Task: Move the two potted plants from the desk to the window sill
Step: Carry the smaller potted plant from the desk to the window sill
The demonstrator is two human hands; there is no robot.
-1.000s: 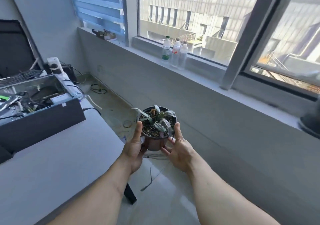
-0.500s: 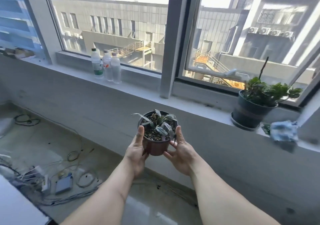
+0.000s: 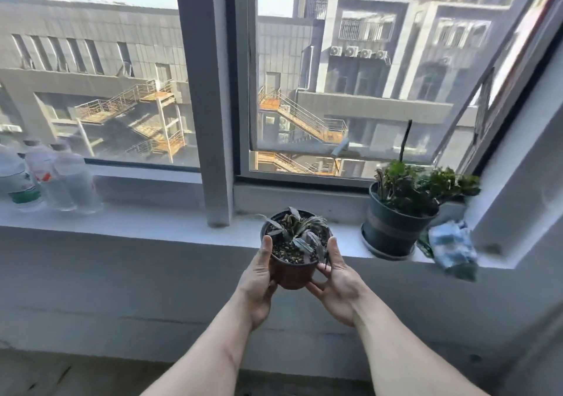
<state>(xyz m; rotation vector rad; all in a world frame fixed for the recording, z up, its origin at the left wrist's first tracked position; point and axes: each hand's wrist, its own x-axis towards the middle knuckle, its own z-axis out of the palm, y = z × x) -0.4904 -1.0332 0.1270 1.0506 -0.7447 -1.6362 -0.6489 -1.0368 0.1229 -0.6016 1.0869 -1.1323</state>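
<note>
Both hands cradle one small brown pot: the left hand (image 3: 257,286) is cupped against its left side with the thumb up along the rim, and the right hand (image 3: 336,286) is cupped against its right side, fingers curled underneath. This small potted plant (image 3: 294,249), with grey-green pointed leaves in gritty soil, is held in the air in front of the window sill (image 3: 146,222), just at its front edge and not resting on it. A second potted plant (image 3: 396,213), leafy green in a dark pot on a saucer, already stands on the sill to the right. Just beside it lies one crumpled blue-and-white cloth (image 3: 454,248). At the far left of the sill stand three clear plastic bottles (image 3: 45,179) close together; one carries a green-and-white label and another a label with red marks, but the print is too blurred to read.
</note>
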